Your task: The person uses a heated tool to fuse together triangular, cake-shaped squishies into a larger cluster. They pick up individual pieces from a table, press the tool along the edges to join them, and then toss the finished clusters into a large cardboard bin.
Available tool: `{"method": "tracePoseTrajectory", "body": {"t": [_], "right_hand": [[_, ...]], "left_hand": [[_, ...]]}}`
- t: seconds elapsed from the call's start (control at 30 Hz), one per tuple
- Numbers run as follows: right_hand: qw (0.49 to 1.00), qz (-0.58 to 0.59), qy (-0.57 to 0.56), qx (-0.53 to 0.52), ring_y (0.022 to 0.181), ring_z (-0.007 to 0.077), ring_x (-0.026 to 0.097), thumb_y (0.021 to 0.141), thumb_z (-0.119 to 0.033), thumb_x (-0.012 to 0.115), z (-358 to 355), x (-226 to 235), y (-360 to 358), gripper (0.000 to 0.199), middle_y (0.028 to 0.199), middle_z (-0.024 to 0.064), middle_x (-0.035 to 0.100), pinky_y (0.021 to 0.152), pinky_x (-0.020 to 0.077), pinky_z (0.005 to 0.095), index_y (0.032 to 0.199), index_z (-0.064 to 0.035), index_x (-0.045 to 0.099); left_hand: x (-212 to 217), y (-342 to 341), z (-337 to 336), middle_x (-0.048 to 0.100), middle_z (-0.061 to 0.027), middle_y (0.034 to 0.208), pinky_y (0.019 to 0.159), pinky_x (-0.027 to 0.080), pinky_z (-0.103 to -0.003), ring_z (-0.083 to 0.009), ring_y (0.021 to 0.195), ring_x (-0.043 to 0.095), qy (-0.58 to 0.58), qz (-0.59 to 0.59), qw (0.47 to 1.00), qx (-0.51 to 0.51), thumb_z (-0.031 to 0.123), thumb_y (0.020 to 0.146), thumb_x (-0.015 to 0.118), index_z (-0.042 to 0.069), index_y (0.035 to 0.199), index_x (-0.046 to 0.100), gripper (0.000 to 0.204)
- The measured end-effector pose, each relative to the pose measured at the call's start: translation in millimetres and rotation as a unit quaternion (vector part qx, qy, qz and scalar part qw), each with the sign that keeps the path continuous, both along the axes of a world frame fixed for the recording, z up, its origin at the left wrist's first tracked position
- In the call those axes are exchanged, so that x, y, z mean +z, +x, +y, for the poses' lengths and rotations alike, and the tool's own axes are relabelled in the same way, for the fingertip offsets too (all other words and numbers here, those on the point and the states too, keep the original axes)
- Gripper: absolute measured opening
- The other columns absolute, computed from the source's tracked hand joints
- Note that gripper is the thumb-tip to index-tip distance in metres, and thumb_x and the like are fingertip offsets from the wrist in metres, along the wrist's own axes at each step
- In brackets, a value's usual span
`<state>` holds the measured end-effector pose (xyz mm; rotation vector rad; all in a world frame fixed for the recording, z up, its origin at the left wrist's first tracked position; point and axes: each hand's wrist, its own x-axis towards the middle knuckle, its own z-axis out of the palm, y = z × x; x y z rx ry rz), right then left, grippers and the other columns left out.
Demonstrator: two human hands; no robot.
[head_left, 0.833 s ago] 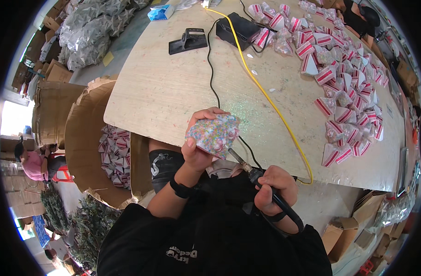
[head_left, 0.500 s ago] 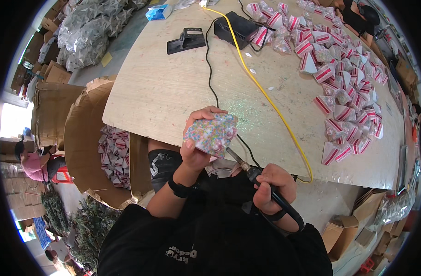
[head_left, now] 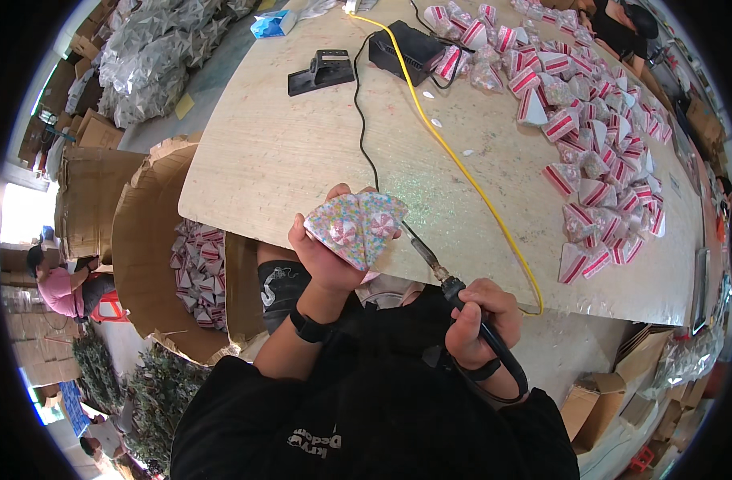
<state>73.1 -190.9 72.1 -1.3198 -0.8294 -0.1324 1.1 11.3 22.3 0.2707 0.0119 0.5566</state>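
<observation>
My left hand point(head_left: 327, 258) holds up a small wedge-shaped packet point(head_left: 356, 226) with pastel speckles and two pink-and-white swirl candies on its face. My right hand point(head_left: 479, 318) grips the black handle of a soldering-iron-like tool point(head_left: 446, 280). Its metal tip points up and left at the packet's right edge. Both hands sit over the near edge of the pale wooden table point(head_left: 286, 152). A black cord runs from the tool's handle.
Many red-and-white wedge packets point(head_left: 598, 136) lie heaped across the table's right side. A yellow cable point(head_left: 462, 168) and a black cable cross the tabletop from a black box point(head_left: 402, 48). A black tape dispenser point(head_left: 322, 70) stands at the back. An open cardboard box point(head_left: 198, 264) of packets sits left.
The packet in my left hand has turned slightly and the tool tip has come closer to its right edge. The hands stay in the same place.
</observation>
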Motion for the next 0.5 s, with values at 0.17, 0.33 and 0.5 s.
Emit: {"method": "tracePoseTrajectory", "body": {"t": [0.17, 0.33, 0.5], "right_hand": [[1.0, -0.002, -0.026, 0.004, 0.049, 0.0155, 0.05, 0.088, -0.012, 0.071, 1.2, 2.3, -0.3, 0.015, 0.065, 0.0099, 0.06, 0.046, 0.0354, 0.0269, 0.093, 0.0012, 0.065], [0.998, -0.006, -0.057, 0.015, 0.049, 0.0159, 0.05, 0.088, -0.014, 0.072, 0.0, 3.9, -1.5, 0.015, 0.066, 0.0104, 0.062, 0.046, 0.0365, 0.0272, 0.092, -0.0004, 0.065], [0.998, -0.009, -0.057, 0.011, 0.049, 0.0171, 0.052, 0.088, -0.015, 0.072, 0.6, 3.7, -1.7, 0.015, 0.066, 0.0102, 0.063, 0.047, 0.0382, 0.0276, 0.092, -0.0021, 0.066]], "left_hand": [[3.1, -2.7, -0.2, 0.053, -0.0193, 0.131, 0.088, 0.05, -0.064, -0.0441, 0.121, 0.054, -0.019, 0.059, 0.998, 0.002, 0.069, 0.084, 0.048, 0.012, 0.12, 0.051, 0.068], [0.9, -0.5, -1.6, 0.053, -0.0201, 0.13, 0.088, 0.051, -0.063, -0.0442, 0.121, 0.054, -0.013, -0.001, 1.0, -0.006, 0.07, 0.083, 0.046, 0.012, 0.121, 0.051, 0.069], [4.1, 1.9, -5.6, 0.051, -0.0204, 0.131, 0.09, 0.051, -0.061, -0.0441, 0.121, 0.054, 0.043, 0.003, 0.999, 0.018, 0.068, 0.083, 0.049, 0.011, 0.122, 0.051, 0.069]]}}
